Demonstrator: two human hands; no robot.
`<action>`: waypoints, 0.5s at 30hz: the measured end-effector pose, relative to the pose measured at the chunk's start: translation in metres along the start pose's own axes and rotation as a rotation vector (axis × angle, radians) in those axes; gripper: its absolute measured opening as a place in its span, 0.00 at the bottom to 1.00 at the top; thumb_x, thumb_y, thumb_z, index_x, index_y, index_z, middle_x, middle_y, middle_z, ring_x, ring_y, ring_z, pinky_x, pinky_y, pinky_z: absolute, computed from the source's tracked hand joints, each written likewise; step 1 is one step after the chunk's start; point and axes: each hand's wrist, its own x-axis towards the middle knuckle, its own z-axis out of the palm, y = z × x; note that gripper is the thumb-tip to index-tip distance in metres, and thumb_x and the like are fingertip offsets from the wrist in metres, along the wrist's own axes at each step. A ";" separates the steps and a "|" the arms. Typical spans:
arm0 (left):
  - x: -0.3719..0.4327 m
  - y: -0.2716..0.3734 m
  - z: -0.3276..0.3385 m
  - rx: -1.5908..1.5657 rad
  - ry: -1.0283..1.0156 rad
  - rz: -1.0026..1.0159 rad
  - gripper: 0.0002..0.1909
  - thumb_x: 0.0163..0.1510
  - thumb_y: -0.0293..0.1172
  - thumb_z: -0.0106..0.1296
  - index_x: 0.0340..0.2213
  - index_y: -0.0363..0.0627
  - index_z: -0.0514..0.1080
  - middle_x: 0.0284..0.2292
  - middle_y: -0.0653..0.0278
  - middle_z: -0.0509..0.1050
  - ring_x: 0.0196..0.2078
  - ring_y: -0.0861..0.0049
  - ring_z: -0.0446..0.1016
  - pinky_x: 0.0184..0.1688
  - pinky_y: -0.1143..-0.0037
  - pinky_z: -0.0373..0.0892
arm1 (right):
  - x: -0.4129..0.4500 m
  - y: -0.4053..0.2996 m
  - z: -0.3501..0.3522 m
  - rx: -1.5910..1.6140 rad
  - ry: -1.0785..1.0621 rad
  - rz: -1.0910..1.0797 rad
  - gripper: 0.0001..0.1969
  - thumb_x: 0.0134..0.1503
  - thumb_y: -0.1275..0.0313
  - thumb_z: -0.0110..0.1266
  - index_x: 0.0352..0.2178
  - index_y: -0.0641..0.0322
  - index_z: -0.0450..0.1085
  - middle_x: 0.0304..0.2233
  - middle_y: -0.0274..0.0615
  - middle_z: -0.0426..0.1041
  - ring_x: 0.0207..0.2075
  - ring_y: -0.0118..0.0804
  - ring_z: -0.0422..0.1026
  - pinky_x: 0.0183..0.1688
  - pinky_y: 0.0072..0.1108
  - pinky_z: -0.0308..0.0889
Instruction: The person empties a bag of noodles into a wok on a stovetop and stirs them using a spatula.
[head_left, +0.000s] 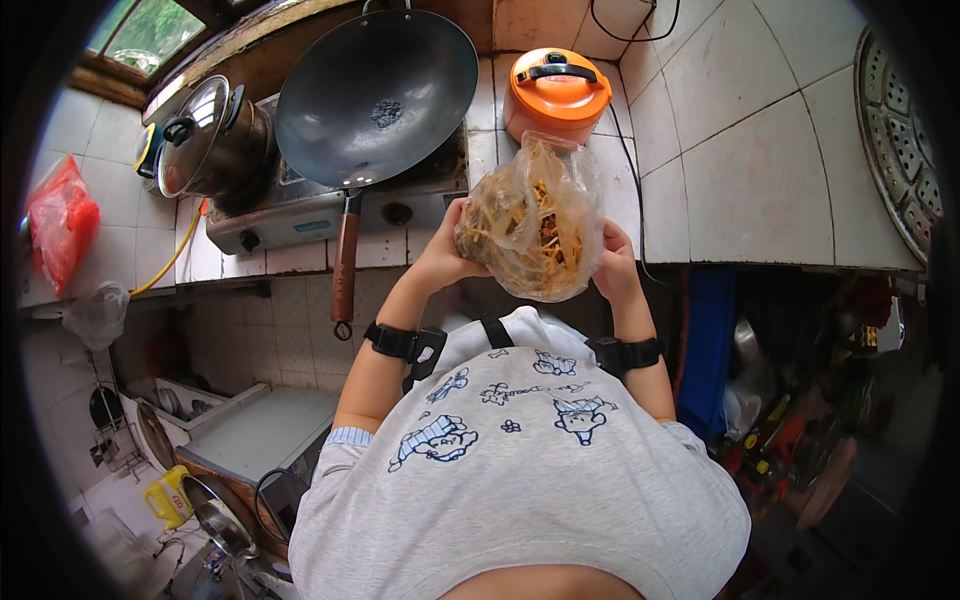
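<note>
Between my two hands is a clear plastic bag (536, 232) filled with thin yellowish-brown dried strips and some darker, reddish bits. My left hand (452, 251) grips its left side, the fingers partly hidden behind it. On the right side, my right hand (617, 259) pinches the plastic. The bag's loose top reaches up in front of an orange lidded pot (559, 94) with a black handle, standing on the tiled counter. To the left, a dark wok (379, 97) with a wooden handle rests on the gas stove (315, 217).
A pot with a glass lid (199, 135) stands on the stove's left part. Farther left are a red plastic bag (64, 225) and a yellow hose (169, 259). A black cord (637, 172) runs down the counter's right side. A perforated metal steamer plate (896, 135) is at the far right.
</note>
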 end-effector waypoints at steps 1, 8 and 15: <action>0.000 -0.005 -0.002 0.022 0.006 -0.009 0.45 0.24 0.10 0.56 0.45 0.48 0.49 0.43 0.67 0.60 0.47 0.77 0.58 0.48 0.76 0.57 | 0.000 0.003 -0.002 -0.008 0.016 0.009 0.19 0.44 0.81 0.48 0.41 0.70 0.61 0.38 0.41 0.67 0.39 0.28 0.66 0.42 0.18 0.61; -0.020 -0.042 -0.016 0.052 0.085 -0.106 0.41 0.26 0.10 0.53 0.43 0.49 0.49 0.40 0.68 0.62 0.44 0.78 0.61 0.45 0.77 0.60 | 0.005 0.045 -0.015 -0.196 0.022 0.212 0.12 0.44 0.82 0.49 0.34 0.69 0.65 0.32 0.36 0.69 0.35 0.25 0.66 0.40 0.15 0.60; -0.055 -0.113 -0.039 0.051 0.274 -0.199 0.43 0.24 0.13 0.55 0.45 0.46 0.50 0.41 0.65 0.61 0.46 0.77 0.59 0.47 0.76 0.58 | 0.010 0.103 -0.020 -0.196 -0.051 0.447 0.11 0.44 0.82 0.47 0.33 0.69 0.64 0.34 0.34 0.67 0.37 0.24 0.65 0.42 0.16 0.59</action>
